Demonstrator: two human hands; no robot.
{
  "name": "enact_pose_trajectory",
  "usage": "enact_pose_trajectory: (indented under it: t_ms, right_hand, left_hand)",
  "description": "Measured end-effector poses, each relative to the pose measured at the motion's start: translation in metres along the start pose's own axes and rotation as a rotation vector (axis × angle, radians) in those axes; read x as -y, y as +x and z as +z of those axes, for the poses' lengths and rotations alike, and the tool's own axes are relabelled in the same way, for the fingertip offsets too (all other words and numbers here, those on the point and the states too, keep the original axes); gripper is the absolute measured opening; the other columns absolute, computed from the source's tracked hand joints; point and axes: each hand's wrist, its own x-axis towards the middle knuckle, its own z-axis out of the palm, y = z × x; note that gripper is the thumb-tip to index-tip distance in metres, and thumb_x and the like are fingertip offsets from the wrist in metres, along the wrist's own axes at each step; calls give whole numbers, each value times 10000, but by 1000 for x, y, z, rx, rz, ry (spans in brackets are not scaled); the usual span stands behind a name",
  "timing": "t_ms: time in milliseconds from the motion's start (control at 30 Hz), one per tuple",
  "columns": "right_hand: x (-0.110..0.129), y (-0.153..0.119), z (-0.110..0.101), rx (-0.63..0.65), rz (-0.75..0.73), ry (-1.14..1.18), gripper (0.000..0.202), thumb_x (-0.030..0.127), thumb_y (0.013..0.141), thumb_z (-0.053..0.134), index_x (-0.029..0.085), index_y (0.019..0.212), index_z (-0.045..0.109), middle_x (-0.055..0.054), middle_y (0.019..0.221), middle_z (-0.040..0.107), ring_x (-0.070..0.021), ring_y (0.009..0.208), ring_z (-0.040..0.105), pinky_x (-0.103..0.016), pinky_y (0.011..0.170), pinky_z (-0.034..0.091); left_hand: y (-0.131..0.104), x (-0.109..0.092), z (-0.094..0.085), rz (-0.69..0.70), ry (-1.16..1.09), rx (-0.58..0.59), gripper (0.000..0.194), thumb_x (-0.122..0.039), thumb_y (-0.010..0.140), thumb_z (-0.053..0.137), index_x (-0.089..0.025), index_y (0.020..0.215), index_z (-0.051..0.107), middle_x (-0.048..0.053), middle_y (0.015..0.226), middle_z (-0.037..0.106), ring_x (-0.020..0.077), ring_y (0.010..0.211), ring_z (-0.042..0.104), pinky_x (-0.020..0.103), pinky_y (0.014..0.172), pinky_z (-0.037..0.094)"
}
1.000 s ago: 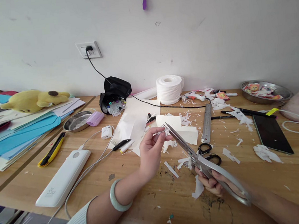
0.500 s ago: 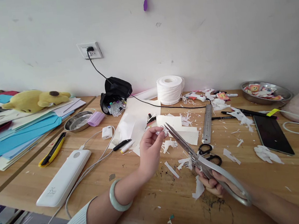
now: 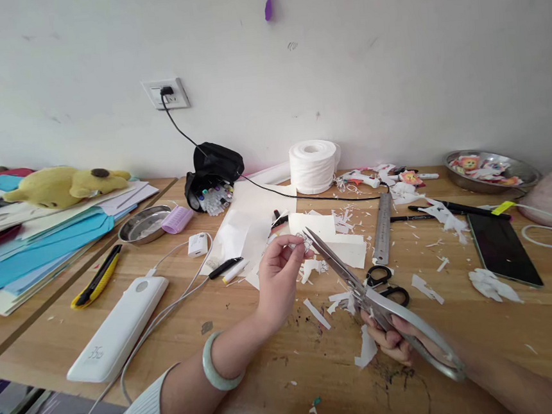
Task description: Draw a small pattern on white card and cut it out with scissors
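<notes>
Between the thumb and fingers of my left hand [image 3: 282, 274] is a small paper cutout [image 3: 305, 242] with black line drawing on it. My right hand [image 3: 389, 339] grips large silver scissors [image 3: 378, 301] by their handles. Their blades point up and left, with the tips right beside the cutout's right edge, and look nearly closed. Whether the blades touch the paper is hard to tell. Beneath them on the table lie cream paper pieces [image 3: 350, 250], white scraps [image 3: 318, 313] and a smaller pair of scissors with black handles [image 3: 396, 294].
A steel ruler [image 3: 383, 228], a phone [image 3: 504, 248] and a metal bowl [image 3: 527, 180] lie to the right. A white tissue roll [image 3: 314, 167] stands near the wall. On the left are a power bank [image 3: 118, 329] with a cable, a yellow utility knife [image 3: 96, 277] and a plush toy [image 3: 61, 186].
My left hand has shifted very slightly, and the cutout in its fingers has turned a little. The silver scissors and my right hand have stayed almost still.
</notes>
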Motion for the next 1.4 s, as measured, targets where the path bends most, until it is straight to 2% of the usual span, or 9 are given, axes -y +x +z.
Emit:
enact_pose_trajectory:
  t_ms: [200,433,1167,1400]
  right_hand:
    - [3,-1,3,-51,14,-35,508,568,634,713,203,900,478,82,614,339,7,409,213,-155,374,84]
    - [1,0,0,24,-18,-31,532,604,650,680,203,911,447,93,605,321,3,405,187,-145,355,102]
    - [0,-1,2,8,-38,-64,534,623,672,648,196,914,437,92,607,316,5,398,178,-154,349,99]
    - [4,1,7,-29,-7,-73,531,584,640,696,200,891,428,99,594,331,12,390,199,-155,351,96]
  left_hand:
    - [1,2,-1,6,31,7,96,-254,738,665,-193,799,624,-25,692,611,88,658,610,211,651,497]
    - [1,1,0,-10,50,-14,133,-214,702,689,-184,815,626,-21,726,609,68,639,576,185,630,490]
    - [3,0,-1,-5,108,7,141,-253,725,668,-190,851,656,-8,700,625,90,642,594,214,639,510]
    - [3,2,-1,16,53,1,128,-248,719,680,-191,824,635,-19,710,626,83,651,603,205,648,512]
